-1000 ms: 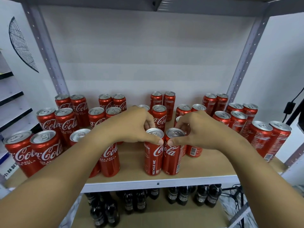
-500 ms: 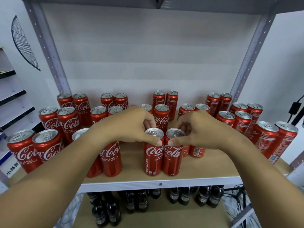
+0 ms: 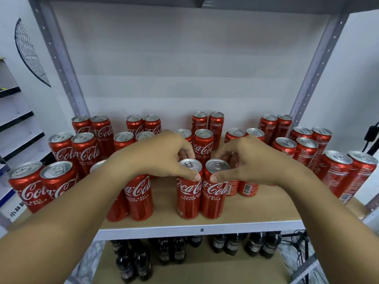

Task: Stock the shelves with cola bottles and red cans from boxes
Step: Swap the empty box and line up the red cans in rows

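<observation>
Two red cans stand side by side near the front edge of the wooden shelf (image 3: 256, 214). My left hand (image 3: 162, 154) pinches the rim of the left front can (image 3: 188, 193) with thumb and fingers. My right hand (image 3: 246, 158) pinches the rim of the right front can (image 3: 213, 195) the same way. Both cans stand upright on the shelf with their logos facing me. Several more red cans (image 3: 86, 152) stand in pairs across the shelf behind and to both sides. Cola bottles (image 3: 172, 253) stand on the lower shelf.
Grey metal uprights (image 3: 61, 64) frame the shelf at left and right, and another shelf board (image 3: 205, 3) runs overhead. A white rack (image 3: 18, 119) stands at far left. Black cables (image 3: 369, 138) hang at right. Bare wood shows between the front cans and the right-hand pairs.
Both front cans have been turned on the spot: the left one's side text has given way to its logo, and both logos now face me. The hands kept their grip.
</observation>
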